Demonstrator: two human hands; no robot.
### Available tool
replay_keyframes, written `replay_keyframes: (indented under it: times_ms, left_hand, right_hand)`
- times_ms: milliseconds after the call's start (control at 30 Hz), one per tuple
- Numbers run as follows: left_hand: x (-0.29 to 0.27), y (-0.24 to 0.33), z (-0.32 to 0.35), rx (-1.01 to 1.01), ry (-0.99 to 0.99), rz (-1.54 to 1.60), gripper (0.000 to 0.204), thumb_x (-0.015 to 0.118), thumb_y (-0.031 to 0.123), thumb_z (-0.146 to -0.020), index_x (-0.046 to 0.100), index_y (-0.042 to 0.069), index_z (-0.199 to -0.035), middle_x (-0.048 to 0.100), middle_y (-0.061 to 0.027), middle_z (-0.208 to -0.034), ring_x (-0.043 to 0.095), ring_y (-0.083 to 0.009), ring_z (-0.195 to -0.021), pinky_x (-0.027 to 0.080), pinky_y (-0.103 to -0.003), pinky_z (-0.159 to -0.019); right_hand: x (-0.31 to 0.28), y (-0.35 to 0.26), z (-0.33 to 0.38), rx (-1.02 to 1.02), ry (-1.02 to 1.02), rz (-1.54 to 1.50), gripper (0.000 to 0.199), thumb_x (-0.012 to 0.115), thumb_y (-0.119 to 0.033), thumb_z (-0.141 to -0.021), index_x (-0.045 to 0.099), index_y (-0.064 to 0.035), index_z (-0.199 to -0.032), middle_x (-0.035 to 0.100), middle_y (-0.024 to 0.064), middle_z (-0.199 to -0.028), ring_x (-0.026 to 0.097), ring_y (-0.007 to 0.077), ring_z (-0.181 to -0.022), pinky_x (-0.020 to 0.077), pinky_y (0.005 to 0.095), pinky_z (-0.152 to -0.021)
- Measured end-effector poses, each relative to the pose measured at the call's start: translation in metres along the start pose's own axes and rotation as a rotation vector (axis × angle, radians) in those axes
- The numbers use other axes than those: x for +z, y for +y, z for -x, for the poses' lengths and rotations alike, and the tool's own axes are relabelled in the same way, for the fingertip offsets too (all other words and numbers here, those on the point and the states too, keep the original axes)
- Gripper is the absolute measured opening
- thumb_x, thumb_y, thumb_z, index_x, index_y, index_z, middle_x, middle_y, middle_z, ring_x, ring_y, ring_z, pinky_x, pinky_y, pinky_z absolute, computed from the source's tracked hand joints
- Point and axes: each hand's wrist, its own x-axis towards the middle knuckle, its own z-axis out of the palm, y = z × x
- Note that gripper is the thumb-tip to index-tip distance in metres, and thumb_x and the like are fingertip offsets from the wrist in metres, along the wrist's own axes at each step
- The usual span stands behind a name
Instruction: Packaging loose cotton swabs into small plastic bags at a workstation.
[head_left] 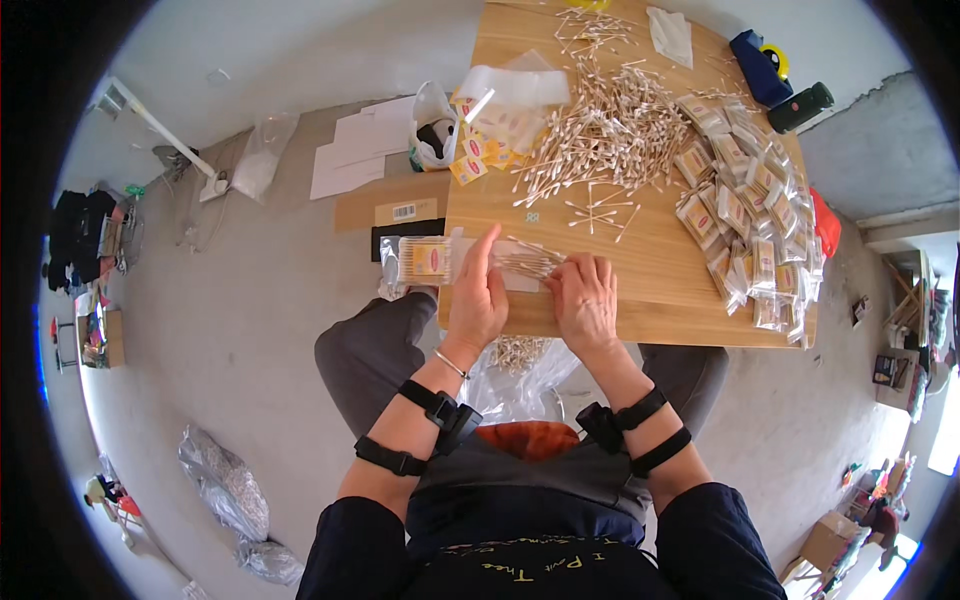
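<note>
Near the table's front edge, a small row of cotton swabs [525, 258] lies on a whitish, see-through sheet or bag [520, 284] between my two hands. My left hand [480, 300] stands on edge at the left ends of the swabs, its fingers stretched out. Curled fingers of my right hand [586, 305] close on the right ends; its fingertips are partly hidden. Just left of my left hand, a clear packet of swabs with a yellow label [430, 261] juts over the table's left edge.
A big heap of loose swabs [620, 130] covers the wooden table's [640, 318] middle. Filled packets [745, 205] pile up at the right. Yellow labels [470, 168] and clear bags [515, 87] lie far left. A tape dispenser [762, 68] and dark cylinder [800, 107] stand far right.
</note>
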Motion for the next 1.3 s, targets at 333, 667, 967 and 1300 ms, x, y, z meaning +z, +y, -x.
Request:
replay_keyframes:
  times_ms: [333,667,967,1300]
  left_hand:
    - [-0.003,-0.003,-0.001,0.036,0.036,-0.041,0.055,0.043,-0.01,-0.083,0.041,0.0,-0.137,0.052,-0.021,-0.132,0.051,-0.0387,-0.121,0.042,-0.041,-0.101]
    - [-0.006,-0.006,-0.002,0.05,0.019,-0.07,0.054,0.042,-0.009,-0.085,0.04,0.0,-0.138,0.051,-0.0209,-0.133,0.05,-0.0372,-0.123,0.041,-0.041,-0.103]
    - [-0.01,-0.001,-0.003,0.046,-0.016,-0.127,0.054,0.042,-0.006,-0.087,0.039,0.0,-0.14,0.049,-0.0212,-0.135,0.049,-0.0375,-0.124,0.04,-0.042,-0.104]
    - [-0.009,-0.003,-0.006,0.106,-0.012,-0.137,0.054,0.041,-0.006,-0.086,0.039,-0.001,-0.14,0.049,-0.0222,-0.136,0.048,-0.0383,-0.125,0.039,-0.042,-0.105]
  right_hand:
    - [-0.001,-0.015,0.01,-0.102,-0.043,0.007,0.022,0.072,-0.009,-0.074,0.061,-0.0062,-0.093,0.056,0.0084,-0.109,0.051,0.0311,-0.104,0.0405,0.0433,-0.087]
    - [0.024,-0.013,-0.003,-0.055,-0.151,0.144,0.066,0.062,-0.019,-0.086,0.035,0.0021,-0.142,0.033,0.0196,-0.15,0.027,0.0346,-0.142,0.0204,0.0487,-0.116]
    - [0.016,-0.031,0.006,-0.107,-0.334,0.101,0.065,0.049,-0.037,-0.093,0.033,0.0008,-0.144,0.029,0.0177,-0.153,0.021,0.0313,-0.145,0.0111,0.0494,-0.117]
    - [0.023,-0.016,-0.016,-0.132,-0.267,0.196,0.068,0.048,-0.041,-0.093,0.031,-0.0025,-0.147,0.027,0.013,-0.155,0.021,0.0304,-0.145,0.0102,0.049,-0.118]
